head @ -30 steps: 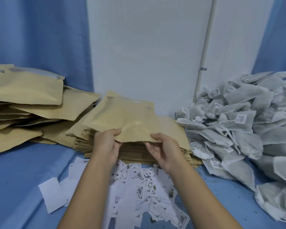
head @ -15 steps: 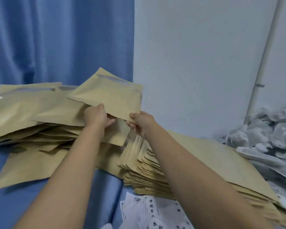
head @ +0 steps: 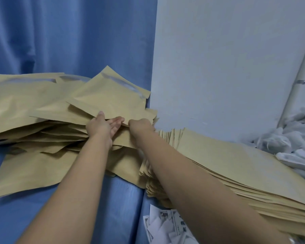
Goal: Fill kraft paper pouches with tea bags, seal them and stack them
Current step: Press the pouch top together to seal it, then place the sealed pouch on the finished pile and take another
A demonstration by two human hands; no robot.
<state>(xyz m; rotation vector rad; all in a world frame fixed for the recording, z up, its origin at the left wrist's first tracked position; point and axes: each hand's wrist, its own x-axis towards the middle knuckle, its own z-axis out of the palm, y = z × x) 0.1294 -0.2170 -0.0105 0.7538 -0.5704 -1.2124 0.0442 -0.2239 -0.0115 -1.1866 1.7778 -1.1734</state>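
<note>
A filled kraft pouch with a shiny sealed top edge lies on top of the loose pile of filled pouches at the left. My left hand touches its near edge with straight fingers underneath and the thumb up against the edge. My right hand has curled fingers at the pouch's near right corner and seems to pinch it. A neat stack of flat empty pouches lies under my right forearm. White tea bags are heaped at the far right.
Blue cloth covers the table and blue curtain hangs behind. A white board stands against the back. Small printed paper slips lie scattered at the near edge, in front of the empty stack.
Both hands carried the pouch from above the empty stack leftward to the filled pile and lowered it there. My left hand's fingers have straightened. The view turned left.
</note>
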